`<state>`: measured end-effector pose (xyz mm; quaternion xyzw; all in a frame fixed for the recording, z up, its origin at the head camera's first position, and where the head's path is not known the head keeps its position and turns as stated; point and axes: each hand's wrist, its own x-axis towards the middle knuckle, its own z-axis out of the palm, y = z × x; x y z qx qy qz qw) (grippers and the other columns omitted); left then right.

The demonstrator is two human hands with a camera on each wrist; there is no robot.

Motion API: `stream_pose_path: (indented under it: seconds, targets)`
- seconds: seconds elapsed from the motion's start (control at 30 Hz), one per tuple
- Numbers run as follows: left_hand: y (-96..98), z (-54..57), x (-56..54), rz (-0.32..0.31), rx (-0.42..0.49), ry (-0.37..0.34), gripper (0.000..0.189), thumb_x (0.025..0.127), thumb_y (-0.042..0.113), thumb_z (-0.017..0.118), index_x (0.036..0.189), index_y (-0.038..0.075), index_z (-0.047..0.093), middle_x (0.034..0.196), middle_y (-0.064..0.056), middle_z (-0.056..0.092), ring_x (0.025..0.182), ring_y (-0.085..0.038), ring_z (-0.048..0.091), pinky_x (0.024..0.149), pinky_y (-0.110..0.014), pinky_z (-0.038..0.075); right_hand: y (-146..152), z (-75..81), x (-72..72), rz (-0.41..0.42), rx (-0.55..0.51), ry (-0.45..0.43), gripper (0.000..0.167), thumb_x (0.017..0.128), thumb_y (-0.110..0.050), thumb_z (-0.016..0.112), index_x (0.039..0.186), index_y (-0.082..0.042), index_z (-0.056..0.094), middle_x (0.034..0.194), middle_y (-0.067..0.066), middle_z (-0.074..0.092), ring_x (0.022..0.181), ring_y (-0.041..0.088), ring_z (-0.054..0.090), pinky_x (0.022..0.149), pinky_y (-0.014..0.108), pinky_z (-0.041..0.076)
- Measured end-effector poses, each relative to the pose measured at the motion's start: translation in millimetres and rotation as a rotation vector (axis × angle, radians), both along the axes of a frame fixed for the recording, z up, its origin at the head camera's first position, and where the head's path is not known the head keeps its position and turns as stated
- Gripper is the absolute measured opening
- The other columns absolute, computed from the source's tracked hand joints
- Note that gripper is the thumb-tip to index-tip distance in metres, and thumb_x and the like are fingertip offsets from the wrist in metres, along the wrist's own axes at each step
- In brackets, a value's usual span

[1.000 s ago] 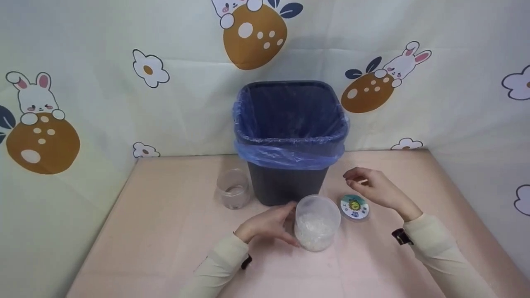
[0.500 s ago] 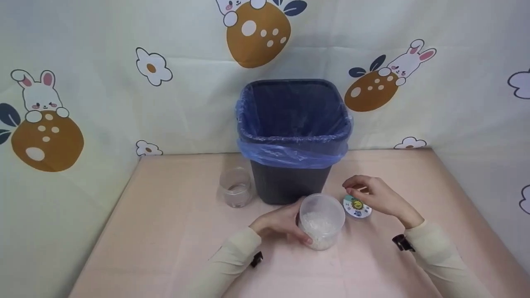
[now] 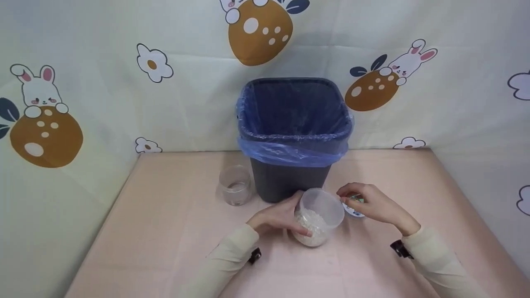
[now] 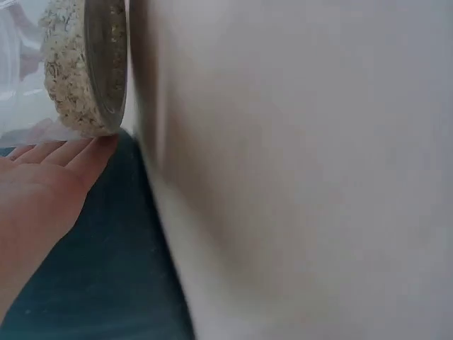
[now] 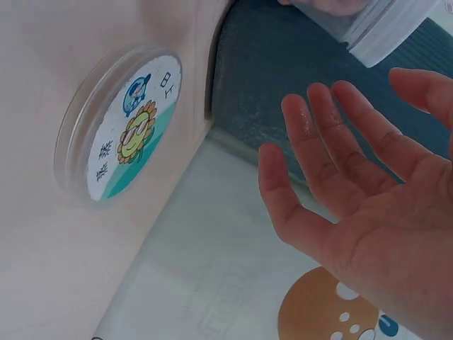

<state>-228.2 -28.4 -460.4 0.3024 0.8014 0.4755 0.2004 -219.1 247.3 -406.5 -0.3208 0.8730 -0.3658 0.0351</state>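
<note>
My left hand [image 3: 278,216] grips a clear plastic jar [image 3: 325,207] from its left side, thumb across the front. White rice-like grains [image 4: 67,64] fill its lower part, and its open mouth leans to the right. In the left wrist view, the fingers lie along the jar's wall near its base. My right hand [image 3: 372,203] hovers just right of the jar's rim, fingers loosely bent around nothing. In the right wrist view, its palm and spread fingertips show bare. Beneath that hand a round lid [image 5: 134,138] with a cartoon sunflower label lies on the table, partly hidden in the head view.
A dark bin [image 3: 285,178] with a blue bag liner [image 3: 296,153] stands right behind the jar. Left of the bin is a second clear container [image 3: 235,184]. Printed cloth walls [image 3: 194,103] enclose the pink-covered table [image 3: 174,231].
My left hand has taken a fuller grip on the jar and tilted it rightward, the grains sliding aside. My right hand has come down and left, closer to the jar's rim, over the lid.
</note>
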Motion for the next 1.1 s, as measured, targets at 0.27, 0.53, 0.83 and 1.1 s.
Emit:
stream_pose_path:
  seconds: [0.27, 0.53, 0.83, 1.1]
  targets:
    - [-13.5, 24.0, 2.1, -0.081, -0.059, 0.192, 0.092, 0.063, 0.018, 0.090, 0.137, 0.002, 0.038, 0.128, -0.015, 0.052, 0.114, -0.018, 0.050, 0.101, -0.028, 0.036, -15, 10.5, 12.8, 0.037, -0.008, 0.133, 0.020, 0.089, -0.010, 0.067, 0.108, -0.003, 0.066, 0.105, 0.004, 0.066, 0.092, 0.017, 0.061, 0.077, 0.034, 0.052]
    - [-19.6, 41.6, 14.4, -0.086, -0.132, 0.345, 0.090, 0.062, 0.022, 0.090, 0.134, 0.002, 0.039, 0.122, -0.010, 0.054, 0.110, -0.019, 0.053, 0.096, -0.028, 0.041, -40, 20.4, 33.4, 0.020, 0.078, 0.207, 0.064, 0.080, -0.042, 0.077, 0.130, -0.010, 0.055, 0.123, 0.004, 0.055, 0.106, 0.023, 0.056, 0.085, 0.043, 0.049]
    - [-20.1, 58.0, 30.3, -0.050, -0.290, 0.517, 0.096, 0.060, 0.029, 0.089, 0.137, 0.002, 0.038, 0.122, -0.010, 0.054, 0.108, -0.022, 0.054, 0.093, -0.031, 0.045, -68, 20.6, 46.2, 0.021, 0.120, 0.250, 0.097, 0.070, -0.058, 0.078, 0.146, -0.012, 0.039, 0.133, 0.010, 0.046, 0.116, 0.026, 0.052, 0.090, 0.045, 0.048]
    - [-23.7, 57.2, 33.9, -0.001, -0.368, 0.638, 0.097, 0.060, 0.036, 0.089, 0.135, -0.002, 0.040, 0.116, -0.011, 0.057, 0.103, -0.026, 0.057, 0.089, -0.036, 0.048, -82, 13.1, 45.9, 0.016, 0.113, 0.398, 0.095, 0.067, -0.050, 0.084, 0.142, -0.008, 0.043, 0.129, 0.013, 0.044, 0.113, 0.026, 0.050, 0.086, 0.042, 0.050]
